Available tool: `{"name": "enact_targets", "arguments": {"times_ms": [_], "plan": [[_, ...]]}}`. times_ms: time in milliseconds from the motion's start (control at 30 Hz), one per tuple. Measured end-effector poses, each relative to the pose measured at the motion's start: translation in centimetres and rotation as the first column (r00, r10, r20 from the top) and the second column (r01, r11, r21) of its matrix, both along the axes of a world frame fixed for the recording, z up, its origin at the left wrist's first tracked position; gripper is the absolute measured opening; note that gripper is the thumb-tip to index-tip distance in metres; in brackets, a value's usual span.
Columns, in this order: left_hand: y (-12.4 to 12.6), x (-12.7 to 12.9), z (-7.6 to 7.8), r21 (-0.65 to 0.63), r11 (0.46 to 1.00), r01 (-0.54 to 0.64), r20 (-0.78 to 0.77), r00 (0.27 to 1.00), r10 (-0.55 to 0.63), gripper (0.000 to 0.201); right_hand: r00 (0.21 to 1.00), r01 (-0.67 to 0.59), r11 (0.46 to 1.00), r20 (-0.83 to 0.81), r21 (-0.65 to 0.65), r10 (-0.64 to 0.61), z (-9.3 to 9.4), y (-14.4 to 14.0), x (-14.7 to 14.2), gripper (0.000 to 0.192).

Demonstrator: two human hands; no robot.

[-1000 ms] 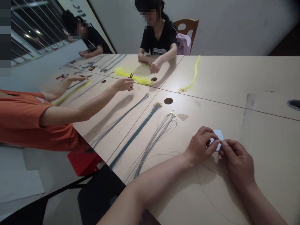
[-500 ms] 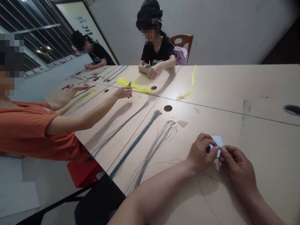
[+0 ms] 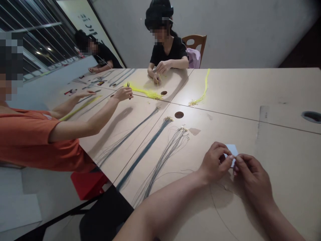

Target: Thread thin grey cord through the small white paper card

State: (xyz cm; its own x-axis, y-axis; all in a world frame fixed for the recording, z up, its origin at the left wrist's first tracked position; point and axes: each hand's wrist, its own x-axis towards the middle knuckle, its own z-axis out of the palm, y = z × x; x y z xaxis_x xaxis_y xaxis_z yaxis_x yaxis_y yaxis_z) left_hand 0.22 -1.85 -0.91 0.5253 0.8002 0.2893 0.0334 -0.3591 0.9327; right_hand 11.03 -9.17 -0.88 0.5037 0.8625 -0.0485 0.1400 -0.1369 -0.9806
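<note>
Head: both hands [image 3: 235, 167] pinch card [image 3: 232, 150].

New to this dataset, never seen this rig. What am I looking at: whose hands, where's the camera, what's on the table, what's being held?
No machine here: a person wears one camera on the head, looking forward and down, so the two forearms at the bottom are their own. The left hand and right hand meet, fingertips pinched at a small pale blue card; a thin dark cord loops below them on the beige table. Bundles of grey-blue cords with gold ends lie to the left, yellow cords farther back. Three other people work at the table; the one in an orange shirt reaches across it.
</note>
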Motion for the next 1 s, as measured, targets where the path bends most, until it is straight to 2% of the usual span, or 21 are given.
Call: {"name": "enact_targets", "arguments": {"times_ms": [167,300,433,600,700,1000], "plan": [[0.3,0.0,0.1,-0.011,1.000,0.011,-0.009,1.000,-0.012,0.014,1.000,-0.008,1.000,-0.009,0.027,0.008,0.1,0.2,0.0,0.021],[0.6,0.2,0.2,0.052,0.999,-0.007,0.015,1.000,0.006,0.011,0.998,0.003,0.998,-0.057,0.058,0.000,0.2,0.5,0.0,0.020],[1.1,0.7,0.5,0.062,0.998,-0.013,0.031,0.999,0.011,0.011,0.992,0.049,0.994,-0.122,0.093,-0.037,0.4,1.2,0.1,0.019],[1.9,1.0,0.9,0.106,0.992,-0.071,0.022,0.997,0.069,0.013,0.988,0.043,0.987,-0.153,0.152,-0.020,0.6,1.9,0.5,0.017],[2.0,1.0,1.1,0.114,0.991,-0.064,0.005,0.998,0.064,0.012,0.986,0.037,0.984,-0.165,0.174,-0.008,0.8,2.0,0.6,0.016],[2.0,1.1,0.9,0.148,0.987,-0.063,0.023,0.998,0.060,0.007,0.985,0.037,0.983,-0.174,0.180,-0.006,0.6,2.1,0.7,0.018]]}}
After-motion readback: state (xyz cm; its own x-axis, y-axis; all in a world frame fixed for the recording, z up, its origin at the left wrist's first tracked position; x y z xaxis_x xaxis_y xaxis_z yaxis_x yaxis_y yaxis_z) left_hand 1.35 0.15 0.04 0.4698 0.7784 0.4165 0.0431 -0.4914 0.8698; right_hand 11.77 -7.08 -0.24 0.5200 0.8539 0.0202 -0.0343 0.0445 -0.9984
